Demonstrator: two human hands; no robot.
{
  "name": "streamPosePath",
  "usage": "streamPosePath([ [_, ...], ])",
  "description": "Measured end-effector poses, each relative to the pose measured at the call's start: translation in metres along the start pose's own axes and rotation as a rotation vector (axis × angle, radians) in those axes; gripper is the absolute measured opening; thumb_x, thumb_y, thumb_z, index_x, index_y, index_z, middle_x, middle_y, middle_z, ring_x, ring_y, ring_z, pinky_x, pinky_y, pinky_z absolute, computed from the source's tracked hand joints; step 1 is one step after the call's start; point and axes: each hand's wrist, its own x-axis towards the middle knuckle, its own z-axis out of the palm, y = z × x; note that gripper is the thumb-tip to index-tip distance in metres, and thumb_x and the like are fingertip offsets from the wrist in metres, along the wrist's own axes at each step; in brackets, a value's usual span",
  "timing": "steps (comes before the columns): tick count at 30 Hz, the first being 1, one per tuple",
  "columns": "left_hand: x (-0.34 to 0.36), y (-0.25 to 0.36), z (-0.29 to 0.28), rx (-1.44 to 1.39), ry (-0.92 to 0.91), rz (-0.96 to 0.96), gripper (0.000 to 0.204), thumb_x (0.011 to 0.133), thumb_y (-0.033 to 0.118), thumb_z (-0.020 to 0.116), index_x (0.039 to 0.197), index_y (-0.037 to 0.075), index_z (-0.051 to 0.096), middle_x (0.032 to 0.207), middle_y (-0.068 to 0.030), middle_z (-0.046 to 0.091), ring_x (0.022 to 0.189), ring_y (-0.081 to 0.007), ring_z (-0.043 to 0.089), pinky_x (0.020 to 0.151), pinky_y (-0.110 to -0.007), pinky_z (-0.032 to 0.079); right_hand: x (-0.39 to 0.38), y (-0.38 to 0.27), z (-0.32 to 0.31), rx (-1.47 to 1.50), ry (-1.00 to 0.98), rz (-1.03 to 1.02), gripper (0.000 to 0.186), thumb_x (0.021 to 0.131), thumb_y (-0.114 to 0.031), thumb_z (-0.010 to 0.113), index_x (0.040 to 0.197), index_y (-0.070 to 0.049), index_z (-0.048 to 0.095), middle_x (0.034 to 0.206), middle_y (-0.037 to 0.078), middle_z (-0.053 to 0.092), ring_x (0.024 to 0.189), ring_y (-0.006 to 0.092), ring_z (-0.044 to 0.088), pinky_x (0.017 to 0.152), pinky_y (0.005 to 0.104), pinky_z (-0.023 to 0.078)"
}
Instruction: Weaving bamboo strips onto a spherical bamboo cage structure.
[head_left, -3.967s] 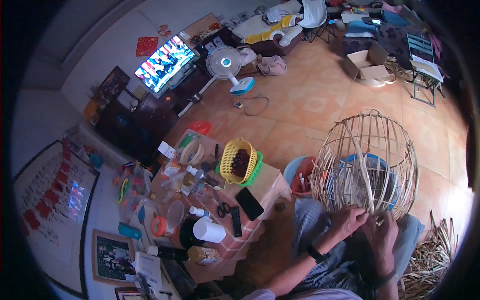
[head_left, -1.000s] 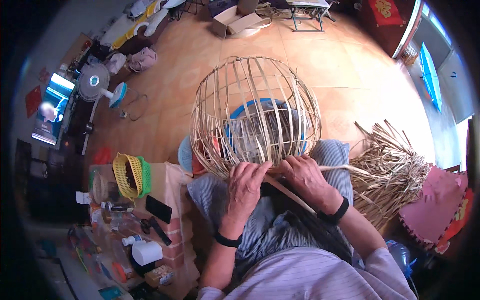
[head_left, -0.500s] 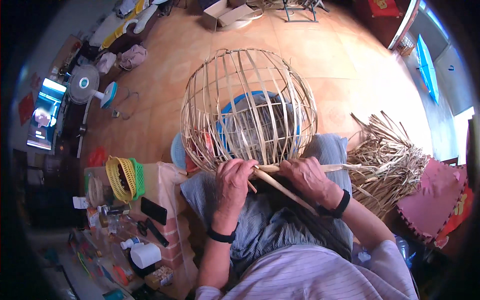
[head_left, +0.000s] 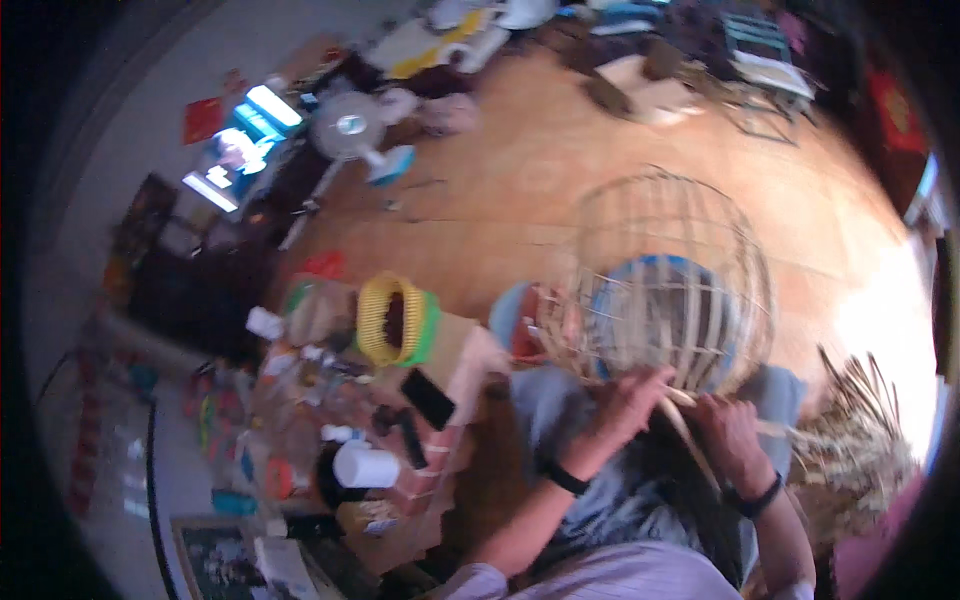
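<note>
An open-ribbed basket frame of pale strips (head_left: 665, 230) rests on its side against my lap, blurred by motion. My left hand (head_left: 630, 405) grips a pale flat strip (head_left: 687, 438) at the basket's near edge, fingers bent round it. Just to the right, my right hand (head_left: 730, 435) is closed on the same band of strips at that edge. A loose end hangs down between my hands, and another trails right toward a heap of dry straw (head_left: 845, 425). A blue-rimmed tub (head_left: 615, 300) shows behind the basket's bars.
A cluttered table (head_left: 470, 360) at left holds a yellow basket (head_left: 375, 310), black phone (head_left: 428, 398) and white container (head_left: 366, 465). Beyond are a fan (head_left: 348, 125), lit screen (head_left: 245, 150), cardboard box (head_left: 650, 90) and folding chair (head_left: 760, 80) on the tiled floor (head_left: 540, 210).
The whole view has swung left, so my hands and basket appear further right and the table and screen show more fully. Both hands stay at the basket's near edge.
</note>
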Motion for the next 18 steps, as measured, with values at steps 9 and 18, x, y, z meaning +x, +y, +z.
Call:
streamPosePath([
  [9, 0.012, -0.014, -0.023, -0.035, -0.162, 0.006, 0.019, 0.096, 0.006, 0.069, 0.114, 0.003, 0.069, 0.104, -0.0160, 0.073, 0.097, -0.0357, 0.073, 0.083, -0.044, 0.059, 0.005, -0.006, 0.011, 0.036, 0.177, -0.068, 0.015, 0.100, -0.022, 0.064, 0.092, -0.009, 0.063, 0.083, 0.016, 0.070, 0.078, 0.0397, 0.070, 0.069, 0.0533, 0.046],
  [18, 0.023, -0.013, -0.023, -0.147, -0.237, -0.109, 0.018, 0.094, 0.009, 0.074, 0.111, 0.002, 0.072, 0.098, -0.0188, 0.075, 0.095, -0.0364, 0.075, 0.083, -0.044, 0.058, 0.004, -0.016, -0.006, -0.074, 0.281, -0.078, 0.016, 0.092, -0.021, 0.073, 0.094, -0.008, 0.064, 0.091, 0.014, 0.067, 0.088, 0.0354, 0.067, 0.077, 0.0506, 0.049],
])
